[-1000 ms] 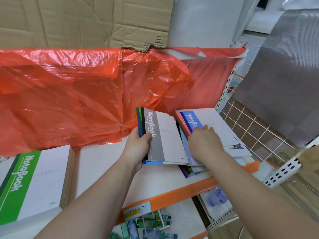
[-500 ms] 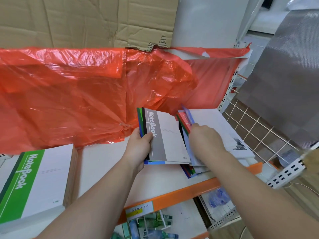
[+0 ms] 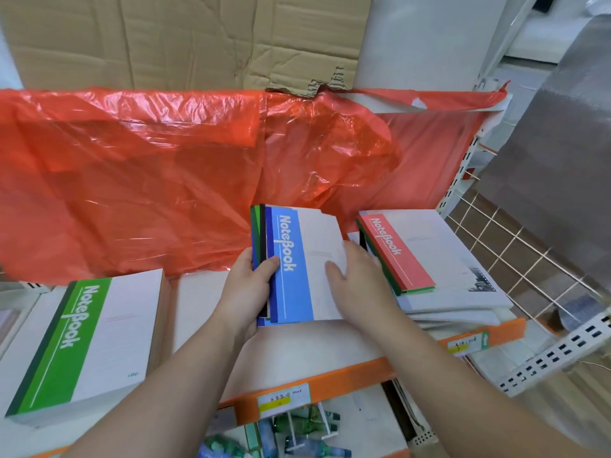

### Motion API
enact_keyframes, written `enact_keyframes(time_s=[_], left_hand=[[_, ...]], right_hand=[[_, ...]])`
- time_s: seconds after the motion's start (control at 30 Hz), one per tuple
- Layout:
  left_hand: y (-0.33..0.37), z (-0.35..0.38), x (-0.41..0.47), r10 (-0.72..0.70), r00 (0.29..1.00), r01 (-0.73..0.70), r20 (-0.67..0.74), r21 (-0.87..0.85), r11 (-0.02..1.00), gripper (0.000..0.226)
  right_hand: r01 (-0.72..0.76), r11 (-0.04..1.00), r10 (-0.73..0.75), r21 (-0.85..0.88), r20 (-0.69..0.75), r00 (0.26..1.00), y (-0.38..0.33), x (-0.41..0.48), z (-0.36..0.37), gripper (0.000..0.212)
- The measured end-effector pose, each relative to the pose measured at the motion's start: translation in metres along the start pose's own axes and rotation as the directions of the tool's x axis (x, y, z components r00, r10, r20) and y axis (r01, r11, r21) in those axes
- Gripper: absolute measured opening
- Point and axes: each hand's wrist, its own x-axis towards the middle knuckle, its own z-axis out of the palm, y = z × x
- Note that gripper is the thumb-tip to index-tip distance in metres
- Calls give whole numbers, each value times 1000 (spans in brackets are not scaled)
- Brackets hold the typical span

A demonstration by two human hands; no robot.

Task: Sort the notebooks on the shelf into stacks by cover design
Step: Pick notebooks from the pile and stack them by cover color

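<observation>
In the middle of the frame, the left hand (image 3: pixel 246 292) has a firm grip on a bundle of notebooks (image 3: pixel 261 259), thumb curled over the spine edge, fingers underneath. On top of it sits the blue notebook (image 3: pixel 297 269), with green, black and darker blue edges peeking out on its left. The right hand (image 3: pixel 360 279) lies flat on that blue cover's white part, fingers straight, its grip wide and holding nothing. Just right of it, a red notebook (image 3: pixel 396 252) tops a loose mixed pile (image 3: pixel 463 302) at the right end of the shelf (image 3: pixel 205 299). Over at lower left, well apart, stands a tall green stack (image 3: pixel 82 342). Across the back hangs a red plastic sheet (image 3: pixel 132 180), with cardboard (image 3: pixel 185 38) along the top of the frame and a wire grid (image 3: pixel 515 246) at the right.
</observation>
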Motion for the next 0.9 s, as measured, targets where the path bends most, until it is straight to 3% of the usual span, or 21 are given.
enact_keyframes(time_s=[0.03,0.1,0.17,0.37,0.5,0.9], left_hand=[[2,-5,-1,-4,1000,5,9,-12,1000,17],[2,-13,-3,-14,1000,15,28,-29,999,20],[0,-17,-5,5,999,-6,32,15,1000,19],[-17,-37,-5,167,985,-173,46,319,932,20],[-19,-41,-5,245,969,-241,32,331,912,31],[-42,-50,4,213,977,-197,11,428,882,30]], right_hand=[[-110,984,107,143,33,994,5,3,1,38],[-317,854,237,413,234,943,7,4,5,34],[-431,713,233,552,393,889,3,-2,8,28],[-256,791,123,555,266,956,7,-15,27,23],[-157,813,62,561,185,981,8,-15,39,25],[-225,814,127,536,214,969,16,-20,64,18]])
